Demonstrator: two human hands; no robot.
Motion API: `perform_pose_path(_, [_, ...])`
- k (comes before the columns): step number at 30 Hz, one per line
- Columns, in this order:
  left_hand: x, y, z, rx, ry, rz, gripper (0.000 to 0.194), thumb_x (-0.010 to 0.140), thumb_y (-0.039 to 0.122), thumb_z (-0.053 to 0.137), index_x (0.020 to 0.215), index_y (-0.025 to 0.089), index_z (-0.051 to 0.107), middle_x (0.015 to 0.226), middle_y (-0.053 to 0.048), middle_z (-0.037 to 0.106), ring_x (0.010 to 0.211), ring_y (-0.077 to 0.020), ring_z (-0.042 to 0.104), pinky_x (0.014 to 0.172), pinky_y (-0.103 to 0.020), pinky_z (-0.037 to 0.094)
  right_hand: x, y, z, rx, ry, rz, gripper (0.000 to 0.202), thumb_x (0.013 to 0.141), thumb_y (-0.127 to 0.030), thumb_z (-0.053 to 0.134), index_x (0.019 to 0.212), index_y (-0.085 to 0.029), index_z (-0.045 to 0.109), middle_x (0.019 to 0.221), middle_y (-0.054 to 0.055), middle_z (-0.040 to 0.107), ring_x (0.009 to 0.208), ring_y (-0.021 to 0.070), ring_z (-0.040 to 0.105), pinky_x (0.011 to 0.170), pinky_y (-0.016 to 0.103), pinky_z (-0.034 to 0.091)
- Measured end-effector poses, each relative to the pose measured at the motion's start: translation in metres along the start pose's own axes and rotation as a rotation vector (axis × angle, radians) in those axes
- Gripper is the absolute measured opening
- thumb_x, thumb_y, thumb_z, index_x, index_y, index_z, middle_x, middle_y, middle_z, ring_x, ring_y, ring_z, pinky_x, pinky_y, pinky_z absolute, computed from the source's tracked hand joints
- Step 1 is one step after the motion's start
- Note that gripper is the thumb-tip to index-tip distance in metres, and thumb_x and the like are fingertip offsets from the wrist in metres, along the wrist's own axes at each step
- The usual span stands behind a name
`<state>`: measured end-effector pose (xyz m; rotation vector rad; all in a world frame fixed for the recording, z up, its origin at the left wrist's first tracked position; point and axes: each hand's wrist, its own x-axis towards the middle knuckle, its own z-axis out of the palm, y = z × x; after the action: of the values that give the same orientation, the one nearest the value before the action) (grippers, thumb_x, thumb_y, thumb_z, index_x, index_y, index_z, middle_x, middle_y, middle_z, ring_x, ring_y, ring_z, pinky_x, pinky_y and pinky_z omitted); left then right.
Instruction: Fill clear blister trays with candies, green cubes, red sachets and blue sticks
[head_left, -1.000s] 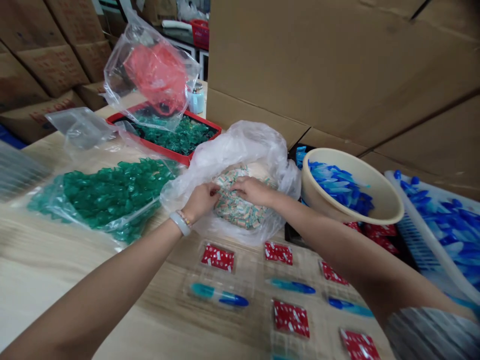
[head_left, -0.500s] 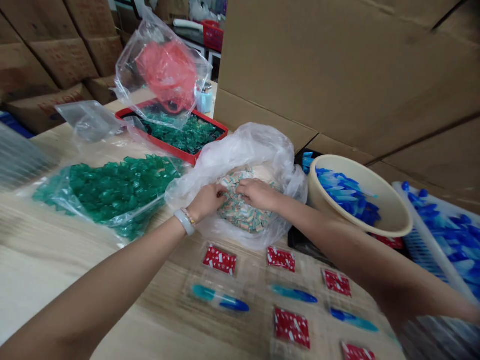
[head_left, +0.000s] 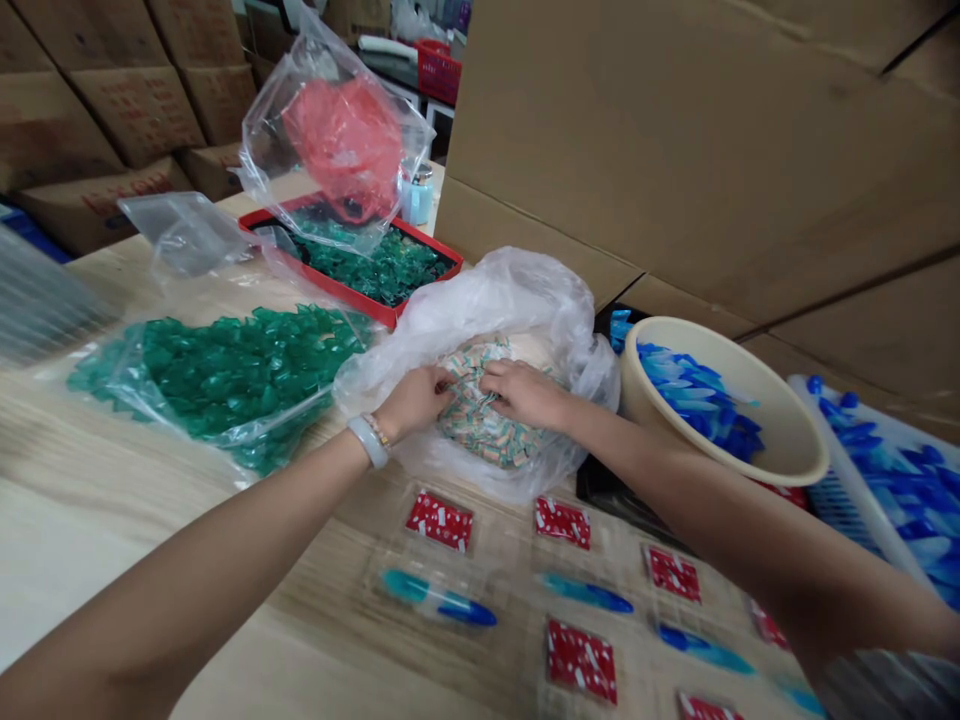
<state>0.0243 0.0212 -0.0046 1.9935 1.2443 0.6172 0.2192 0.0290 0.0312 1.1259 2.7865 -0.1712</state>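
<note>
Cardboard (head_left: 675, 130) backs the table's (head_left: 52, 500) far edge; green pieces (head_left: 232, 365) in a clear bag (head_left: 266, 428) lie left, a cream basin (head_left: 796, 445) of blue pieces (head_left: 694, 400) right. Near that edge, inside a white plastic bag (head_left: 517, 290), small printed pieces (head_left: 484, 430) lie under our left hand (head_left: 415, 402) and right hand (head_left: 531, 394), fingers curled; we cannot tell whether they grip any.

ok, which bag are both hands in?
The white bag, left of the cream bowl: it holds small multicoloured pieces; the near clear bag holds green ones, the far clear bag red plastic.
</note>
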Motion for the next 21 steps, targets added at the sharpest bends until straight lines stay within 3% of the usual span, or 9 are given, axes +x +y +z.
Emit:
perform_pose_path(5, [0.0,0.004,0.002,0.016,0.003,0.024,0.026,0.068,0.015,0.046,0.086,0.013,0.066,0.08,-0.004,0.066,0.071,-0.0151,0.057,0.065,-0.022,0.042,-0.004,-0.001,0.009,0.139,0.047,0.106,0.017,0.068,-0.014,0.053,0.084,-0.017,0.055,0.085,0.004,0.055,0.082,0.0174,0.049,0.072,0.027,0.033])
perform_pose_path(14, [-0.001,0.015,0.01,0.054,-0.006,0.095,0.027,0.07,0.013,0.046,0.088,0.015,0.066,0.082,-0.005,0.066,0.074,-0.0172,0.056,0.07,-0.026,0.042,0.001,-0.013,0.005,-0.033,-0.005,0.119,0.023,0.07,-0.015,0.052,0.092,-0.018,0.057,0.091,0.008,0.058,0.09,0.0227,0.049,0.075,0.033,0.03])
perform_pose_path(21, [0.002,0.014,0.009,0.094,0.037,0.075,0.028,0.071,0.013,0.046,0.09,0.014,0.066,0.084,-0.006,0.064,0.078,-0.0176,0.056,0.073,-0.026,0.043,-0.001,-0.008,0.021,0.316,0.255,0.277,0.015,0.073,-0.018,0.053,0.087,-0.018,0.058,0.082,0.002,0.06,0.082,0.0165,0.05,0.075,0.029,0.033])
